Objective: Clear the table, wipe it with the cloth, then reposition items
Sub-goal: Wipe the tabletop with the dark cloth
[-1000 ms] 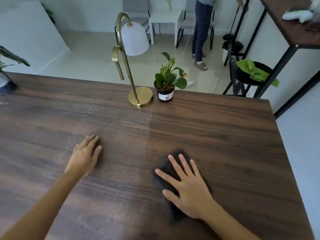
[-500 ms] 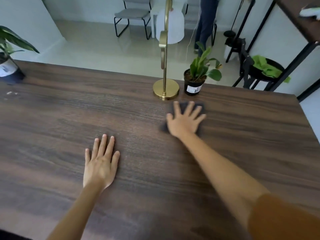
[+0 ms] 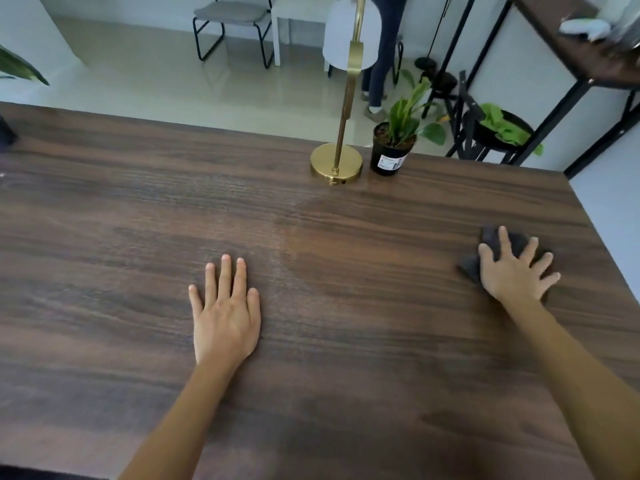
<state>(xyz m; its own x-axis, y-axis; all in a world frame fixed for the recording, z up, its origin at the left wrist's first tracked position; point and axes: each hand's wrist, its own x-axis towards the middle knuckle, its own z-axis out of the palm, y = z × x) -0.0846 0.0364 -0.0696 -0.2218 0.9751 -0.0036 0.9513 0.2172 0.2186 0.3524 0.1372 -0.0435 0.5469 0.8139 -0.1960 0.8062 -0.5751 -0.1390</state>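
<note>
A dark grey cloth lies on the dark wooden table near its right edge. My right hand is spread flat on top of the cloth, pressing it to the wood, and covers most of it. My left hand rests palm down on the bare table near the middle, fingers together, holding nothing. A gold lamp with a white shade and a small potted plant in a black pot stand side by side at the far edge.
Another plant's leaf and dark pot show at the far left corner. Beyond the table are a chair, a standing person's legs, a black stool with a green cloth, and a shelf frame at the right.
My right hand has slid the cloth from just in front of the lamp and plant rightward and nearer, toward the table's right edge. My left hand stays flat on the table.
</note>
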